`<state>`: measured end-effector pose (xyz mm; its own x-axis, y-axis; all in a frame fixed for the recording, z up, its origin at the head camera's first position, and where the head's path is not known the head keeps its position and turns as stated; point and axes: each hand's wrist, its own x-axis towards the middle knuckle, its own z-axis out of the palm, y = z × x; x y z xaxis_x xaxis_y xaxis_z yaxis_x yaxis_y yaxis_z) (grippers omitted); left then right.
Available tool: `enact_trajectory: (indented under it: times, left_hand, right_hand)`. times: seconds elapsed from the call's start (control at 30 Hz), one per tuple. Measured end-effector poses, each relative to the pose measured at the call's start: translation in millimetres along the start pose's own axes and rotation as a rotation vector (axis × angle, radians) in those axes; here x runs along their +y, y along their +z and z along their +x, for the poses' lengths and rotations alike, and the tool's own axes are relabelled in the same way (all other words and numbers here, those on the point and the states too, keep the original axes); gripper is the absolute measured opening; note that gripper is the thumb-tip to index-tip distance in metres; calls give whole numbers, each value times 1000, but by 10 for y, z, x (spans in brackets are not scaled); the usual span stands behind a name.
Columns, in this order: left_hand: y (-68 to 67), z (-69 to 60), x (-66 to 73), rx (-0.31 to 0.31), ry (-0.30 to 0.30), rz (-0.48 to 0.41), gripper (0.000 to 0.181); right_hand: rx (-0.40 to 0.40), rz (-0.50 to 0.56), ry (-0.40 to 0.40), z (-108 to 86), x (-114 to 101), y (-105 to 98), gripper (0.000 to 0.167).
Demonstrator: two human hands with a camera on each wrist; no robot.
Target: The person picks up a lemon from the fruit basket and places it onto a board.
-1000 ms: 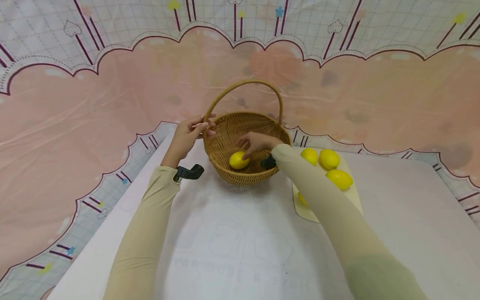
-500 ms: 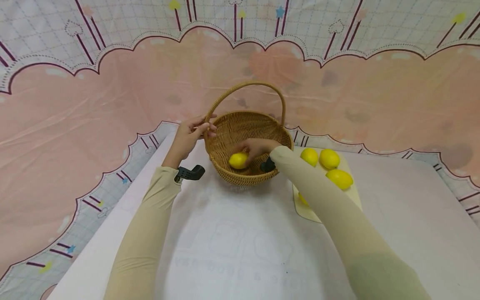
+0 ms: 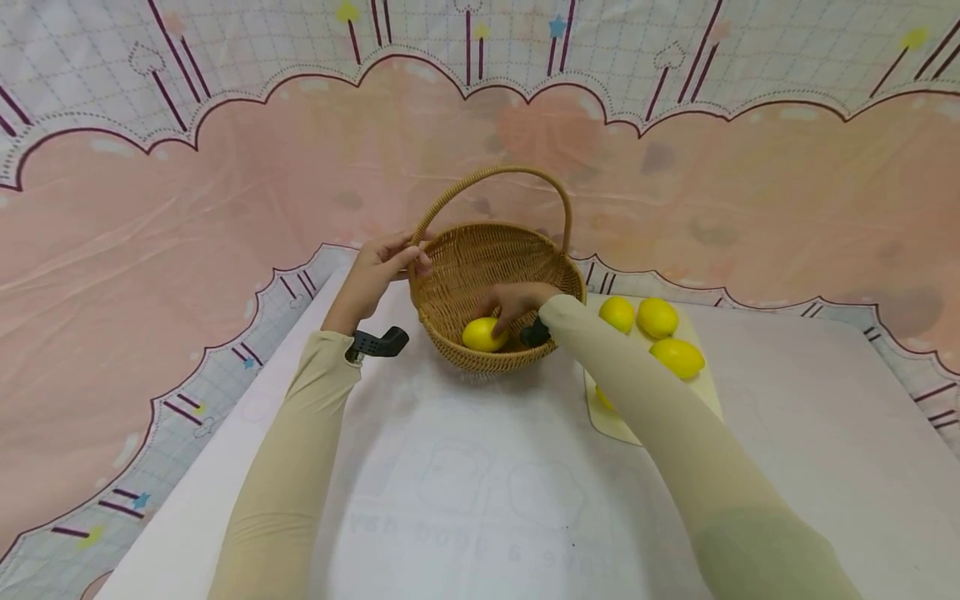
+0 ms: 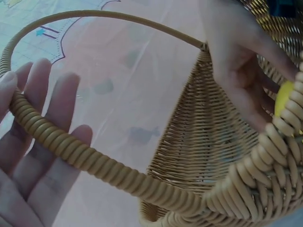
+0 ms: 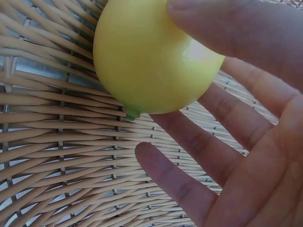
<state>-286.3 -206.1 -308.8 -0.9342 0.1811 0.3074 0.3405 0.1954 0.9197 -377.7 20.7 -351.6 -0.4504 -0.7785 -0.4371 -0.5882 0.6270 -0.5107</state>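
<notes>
A brown wicker basket [image 3: 495,250] with a tall arched handle [image 3: 513,170] stands at the back of the table. My left hand [image 3: 378,271] holds the left base of that handle; the left wrist view shows its thumb and fingers on either side of the wrapped cane. Inside the basket, my right hand [image 3: 517,302] grips a yellow lemon [image 3: 484,334]. From the right wrist, the thumb [image 5: 246,33] lies on the near side of the lemon [image 5: 151,61], with fingers behind it. A small green tip shows at the lemon's end. Some fingertips are hidden by the fruit.
Several more lemons [image 3: 678,358] sit on a pale cutting board [image 3: 622,429] right of the basket, partly covered by my right sleeve. A patterned pink cloth [image 3: 720,192] hangs behind the white table [image 3: 465,483]. Each wrist carries a black camera mount [image 3: 381,342].
My right hand has lowered onto the lemon, and the lemon has shifted slightly toward the basket's front and right. The left hand stays at the handle.
</notes>
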Motion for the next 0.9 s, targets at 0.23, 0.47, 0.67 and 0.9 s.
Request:
enact_trajectory:
  times: [0.23, 0.47, 0.67, 0.9]
  left_hand:
    - [-10, 21, 37, -27, -56, -47, 36]
    - [33, 36, 83, -18, -63, -35, 37]
    - [56, 35, 87, -15, -45, 13, 32]
    - [57, 32, 75, -4, -27, 33, 27]
  right_hand:
    - [-16, -36, -4, 20, 20, 16, 52]
    - [-26, -6, 53, 0, 19, 24, 59]
    - [-18, -44, 28, -8, 24, 25, 56]
    - [-14, -63, 6, -6, 15, 17, 51]
